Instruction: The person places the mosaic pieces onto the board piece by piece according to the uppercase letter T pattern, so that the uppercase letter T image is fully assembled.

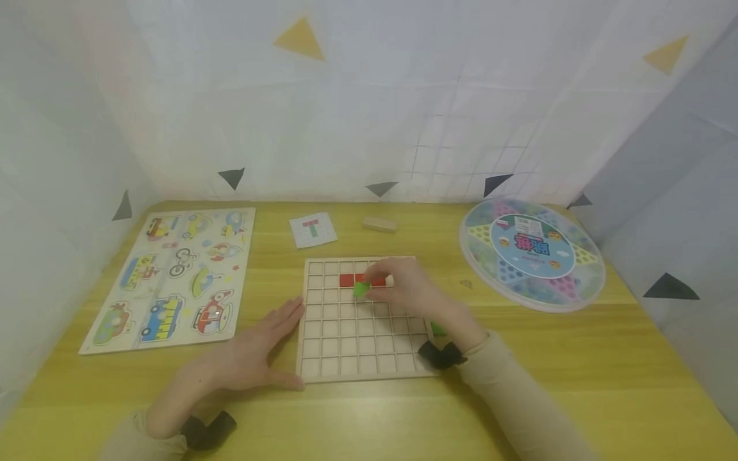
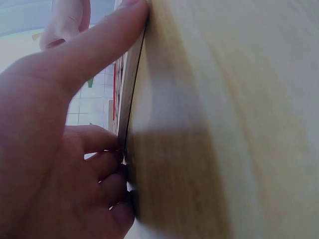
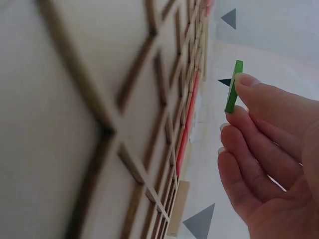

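Note:
A wooden grid board [image 1: 330,346] lies on the table, with a row of red tiles [image 1: 347,280] set in its upper squares. My right hand [image 1: 403,285] pinches a small green square tile [image 1: 361,289] between thumb and fingertips, just below the red row in the head view. In the right wrist view the green tile [image 3: 234,87] appears edge-on, apart from the grid. My left hand [image 1: 248,358] is spread along the board's left side, fingertips and thumb at its edge. Another green piece [image 1: 438,329] shows at the board's right edge, partly hidden by the right forearm.
Behind the board lie a paper card [image 1: 313,230] with a red and green T pattern and a small wooden block [image 1: 379,224]. A vehicle peg puzzle [image 1: 242,256] is at the left. At the right sits a round board game [image 1: 533,246]. White sheeting [image 1: 369,128] surrounds the table.

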Motion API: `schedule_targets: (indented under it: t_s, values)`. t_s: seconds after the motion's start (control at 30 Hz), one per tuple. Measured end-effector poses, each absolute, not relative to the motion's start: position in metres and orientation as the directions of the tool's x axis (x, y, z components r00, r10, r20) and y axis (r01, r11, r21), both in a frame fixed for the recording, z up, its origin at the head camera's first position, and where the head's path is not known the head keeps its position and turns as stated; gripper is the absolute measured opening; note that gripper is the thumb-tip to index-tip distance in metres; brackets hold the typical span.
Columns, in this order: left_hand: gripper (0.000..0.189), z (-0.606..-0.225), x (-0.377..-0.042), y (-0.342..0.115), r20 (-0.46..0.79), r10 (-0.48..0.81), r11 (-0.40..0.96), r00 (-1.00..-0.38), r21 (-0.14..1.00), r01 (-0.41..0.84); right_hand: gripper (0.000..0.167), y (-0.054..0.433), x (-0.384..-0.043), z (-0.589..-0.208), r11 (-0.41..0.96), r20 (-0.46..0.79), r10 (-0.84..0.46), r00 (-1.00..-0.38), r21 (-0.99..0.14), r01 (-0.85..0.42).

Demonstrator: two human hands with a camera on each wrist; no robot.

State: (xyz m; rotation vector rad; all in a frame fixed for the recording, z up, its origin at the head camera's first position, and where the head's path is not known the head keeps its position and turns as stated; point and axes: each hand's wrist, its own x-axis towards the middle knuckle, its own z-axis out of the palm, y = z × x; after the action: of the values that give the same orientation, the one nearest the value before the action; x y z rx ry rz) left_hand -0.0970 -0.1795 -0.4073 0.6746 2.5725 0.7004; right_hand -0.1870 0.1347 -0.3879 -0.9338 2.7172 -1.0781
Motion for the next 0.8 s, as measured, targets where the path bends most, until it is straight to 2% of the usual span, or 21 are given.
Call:
schedule_targets:
  t_s: [0.2,0.47,0.8]
  values:
    - [0.118,-0.407,-0.096,-0.18,-0.217,0.554,0.744,-0.804,0.562,0.361,0.021,0.134,-0.188,-0.392,0.564,0.167,-0.554,-0.816,-0.645,-0.515]
    - [0.119,-0.407,-0.097,-0.179,-0.223,0.545,0.753,-0.808,0.555,0.354,0.02,0.137,-0.193,-0.402,0.606,0.109,-0.533,-0.839,-0.643,-0.468]
    - [0.119,-0.406,-0.096,-0.179,-0.207,0.555,0.745,-0.806,0.554,0.371,0.019,0.136,-0.194,-0.406,0.593,0.099,-0.566,-0.819,-0.641,-0.487]
